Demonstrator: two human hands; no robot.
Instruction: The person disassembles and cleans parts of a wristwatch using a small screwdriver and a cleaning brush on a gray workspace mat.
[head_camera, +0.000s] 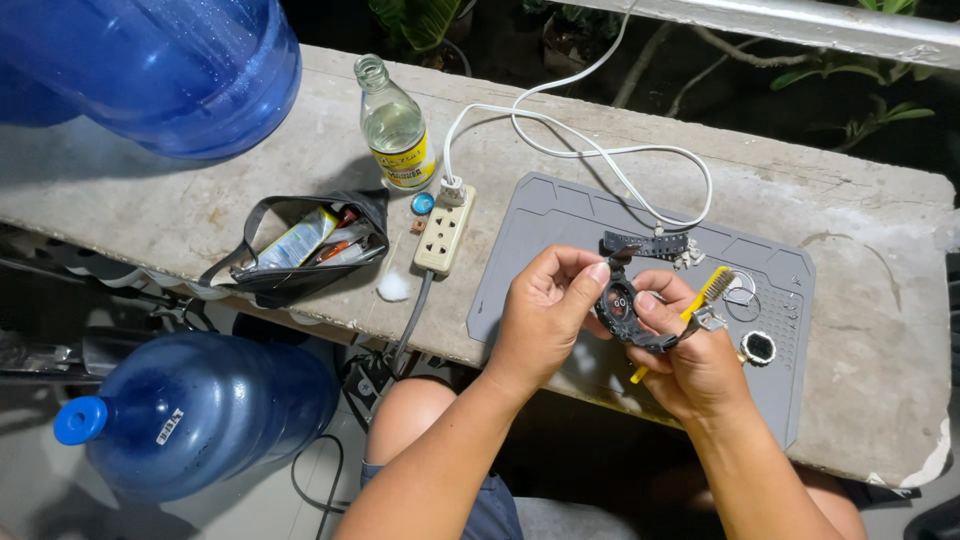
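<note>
Both my hands hold a black watch case (620, 306) above a grey work mat (560, 225). My left hand (545, 315) pinches its left rim with thumb and fingers. My right hand (690, 355) grips the case's right side and also clasps a yellow toothbrush (705, 297), bristles pointing up right. A black watch strap piece (645, 243) lies on the mat just beyond the hands. A small round black part (758, 347) and a thin metal ring (742, 297) rest on the mat to the right.
A concrete ledge (870, 260) carries the mat, a cream power strip (445, 230) with a white cable, a clear glass bottle (395, 125), a blue bottle cap (423, 204), a cotton ball (393, 286) and an open black pouch (300, 245). Large blue water jugs (200, 410) stand left.
</note>
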